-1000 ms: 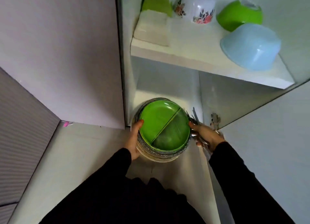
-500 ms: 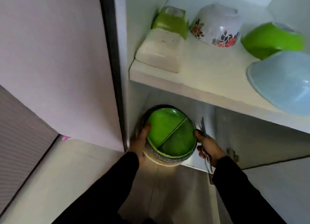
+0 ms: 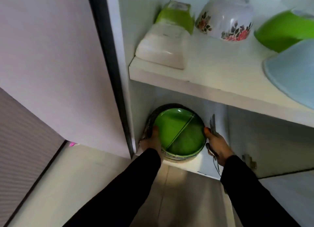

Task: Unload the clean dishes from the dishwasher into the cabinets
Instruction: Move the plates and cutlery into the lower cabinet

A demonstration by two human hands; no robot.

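**Plate stack on the lower cabinet shelf, held from both sides**

Stack of plates [image 3: 171, 156] resting on the lower shelf [image 3: 202, 165] of the open cabinet, tucked toward its left wall. Topmost: a green divided plate [image 3: 178, 131], ridge running diagonally across it, sitting on a darker patterned plate and paler ones beneath.

Left hand [image 3: 151, 141] at the stack's left edge, thumb laid over the rim of the green plate, fingers hidden below; grip apparently wrapped round the stack's side. Right hand [image 3: 217, 145] at the right edge, thumb tip touching the green rim, grip clenched round a bundle of metal cutlery [image 3: 213, 123], fork tines pointing up toward the back of the shelf, handles poking out below the wrist. Both forearms in black sleeves.

Upper shelf [image 3: 195, 83] carrying upturned dishes: a white square container [image 3: 161, 51] at the front left, a green square one [image 3: 175, 14] just behind it, a white bowl with a floral pattern [image 3: 224, 17] beside that, a green round bowl [image 3: 285, 32] further right, and a pale blue bowl [image 3: 292, 73] at the right front, overlapping the green one. Cabinet door [image 3: 51, 56] standing open on the left.
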